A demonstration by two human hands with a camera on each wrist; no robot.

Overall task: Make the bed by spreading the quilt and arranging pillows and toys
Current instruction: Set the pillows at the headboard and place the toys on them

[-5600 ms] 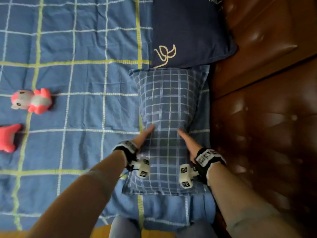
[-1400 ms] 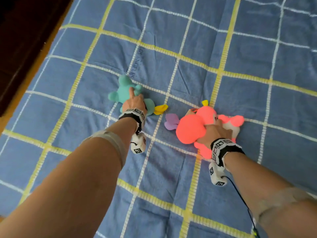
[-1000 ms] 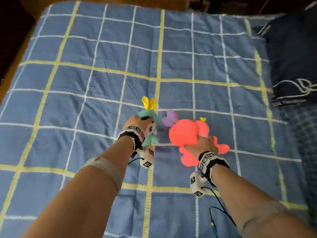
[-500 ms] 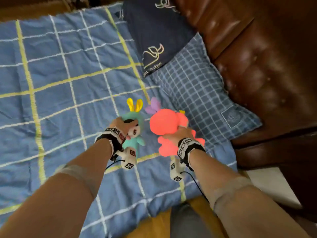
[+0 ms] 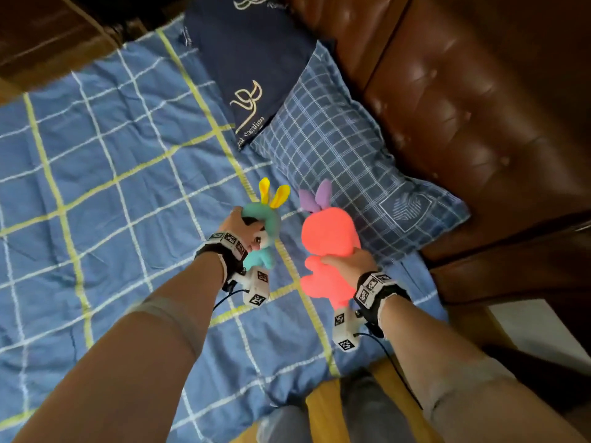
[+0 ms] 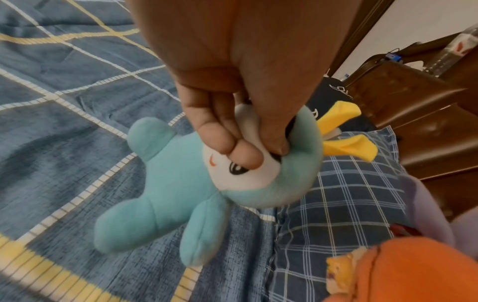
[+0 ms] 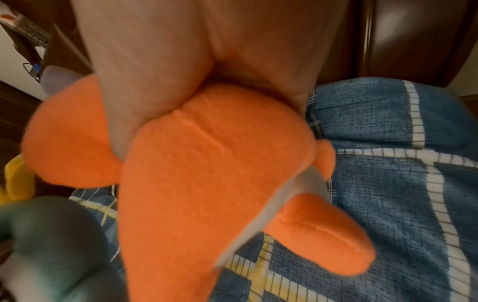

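My left hand (image 5: 238, 223) grips a teal plush toy (image 5: 267, 230) with yellow ears by its head; in the left wrist view the fingers (image 6: 227, 141) pinch the toy's white face (image 6: 243, 173). My right hand (image 5: 347, 262) grips an orange-pink plush toy (image 5: 326, 238) with purple ears round its middle; the right wrist view shows its orange body (image 7: 207, 183) filling the frame. Both toys hang above the blue checked quilt (image 5: 112, 161), just left of the plaid pillow (image 5: 345, 148). A navy pillow (image 5: 246, 59) lies beyond it.
A brown padded leather headboard (image 5: 463, 107) runs along the right behind the pillows. The bed's wooden edge (image 5: 323, 410) and my legs are at the bottom. A dark wooden bedside unit (image 5: 511, 276) stands at the right.
I lifted both toys off the middle of the quilt and carried them toward the pillows. Over the last half second they have come a little closer to the plaid pillow.
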